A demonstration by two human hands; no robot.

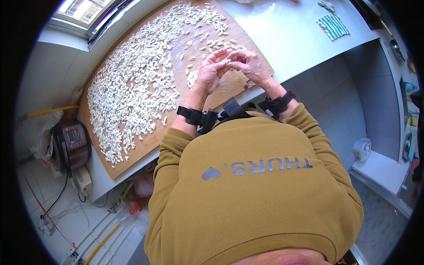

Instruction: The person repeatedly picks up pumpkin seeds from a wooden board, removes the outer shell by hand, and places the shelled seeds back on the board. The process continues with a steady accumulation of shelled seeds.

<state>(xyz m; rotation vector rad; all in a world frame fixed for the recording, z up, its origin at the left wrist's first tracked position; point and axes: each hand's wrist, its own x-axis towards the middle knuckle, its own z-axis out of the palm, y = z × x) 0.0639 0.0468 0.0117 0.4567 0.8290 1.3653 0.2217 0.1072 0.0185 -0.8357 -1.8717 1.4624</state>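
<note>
We see left hand (210, 74) and right hand (250, 66) meeting, fingertips pinched on a dough piece (228, 61); shaping, we judge. Next calls for gently dropping it onto the board (150, 143).

a wooden board (148, 145) carries many small white pieces (119, 102), seemingly dough.

The left hand (211, 74) and right hand (249, 66) pinch a pale piece (228, 62) over a wooden board (143, 146) strewn with similar pieces (132, 104).
</note>
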